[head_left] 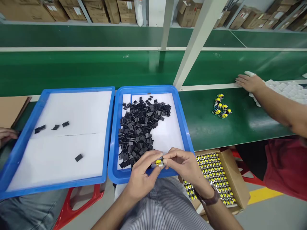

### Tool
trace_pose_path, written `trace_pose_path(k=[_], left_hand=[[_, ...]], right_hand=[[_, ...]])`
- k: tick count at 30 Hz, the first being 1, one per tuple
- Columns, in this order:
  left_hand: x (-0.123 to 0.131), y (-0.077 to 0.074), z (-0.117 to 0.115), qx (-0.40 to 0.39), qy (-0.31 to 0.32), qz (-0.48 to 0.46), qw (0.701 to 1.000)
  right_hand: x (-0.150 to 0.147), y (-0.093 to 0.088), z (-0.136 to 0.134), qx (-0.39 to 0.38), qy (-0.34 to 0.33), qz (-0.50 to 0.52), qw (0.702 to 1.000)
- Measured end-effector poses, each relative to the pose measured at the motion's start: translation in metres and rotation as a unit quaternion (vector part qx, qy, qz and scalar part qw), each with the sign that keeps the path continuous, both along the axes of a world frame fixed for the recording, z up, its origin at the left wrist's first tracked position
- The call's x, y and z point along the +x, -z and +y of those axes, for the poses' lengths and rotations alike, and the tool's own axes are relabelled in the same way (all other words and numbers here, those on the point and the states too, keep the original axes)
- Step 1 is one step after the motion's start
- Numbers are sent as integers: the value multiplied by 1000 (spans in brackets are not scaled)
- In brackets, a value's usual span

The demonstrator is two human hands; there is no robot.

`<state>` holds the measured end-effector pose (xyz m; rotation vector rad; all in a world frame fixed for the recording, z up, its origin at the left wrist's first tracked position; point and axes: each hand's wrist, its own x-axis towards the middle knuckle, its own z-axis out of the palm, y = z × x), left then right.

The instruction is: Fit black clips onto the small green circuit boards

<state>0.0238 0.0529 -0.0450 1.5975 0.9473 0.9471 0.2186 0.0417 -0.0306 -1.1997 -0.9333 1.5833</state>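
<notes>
Over the front edge of a blue tray [185,140], my left hand [144,171] and my right hand [181,161] meet fingertip to fingertip. Between them is a small circuit board with a yellow component [158,162], pinched by both hands and partly hidden by the fingers. A heap of small black plastic pieces [137,127] covers the left and middle of the tray's white lining. Low on the right, beside my right forearm, stands a cardboard box [233,179] holding rows of similar yellow-topped boards [213,172].
A second blue tray [79,183] at left holds several black pieces [78,157]. Several yellow-topped boards [222,107] lie on the green bench [203,127]. A co-worker's hand [250,83] rests near white pieces [285,91]; another person's hand [7,135] shows at far left. A slanted white post [199,38] rises behind.
</notes>
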Motion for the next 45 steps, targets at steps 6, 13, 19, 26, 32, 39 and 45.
trace_pose_path(k=[6, 13, 19, 26, 32, 39, 45], left_hand=[[4, -10, -2, 24, -30, 35, 999], [3, -8, -8, 100, -42, 10, 994], [1, -3, -9, 88, -90, 43, 991], [2, 0, -11, 93, -165, 76, 979], [4, 8, -17, 144, -174, 106, 968], [0, 6, -11, 124, -158, 91, 975], [-1, 7, -9, 174, -108, 50, 977]], right_hand=[[0, 3, -3, -51, 19, 19, 998], [-5, 8, -3, -105, 1, 81, 991], [-20, 11, -2, -115, 44, 60, 991], [-29, 7, -16, 27, 51, -45, 997], [-35, 3, -22, 87, 42, -136, 986], [-30, 6, -18, 103, -1, -100, 990], [-20, 4, -19, 147, -29, -169, 974]])
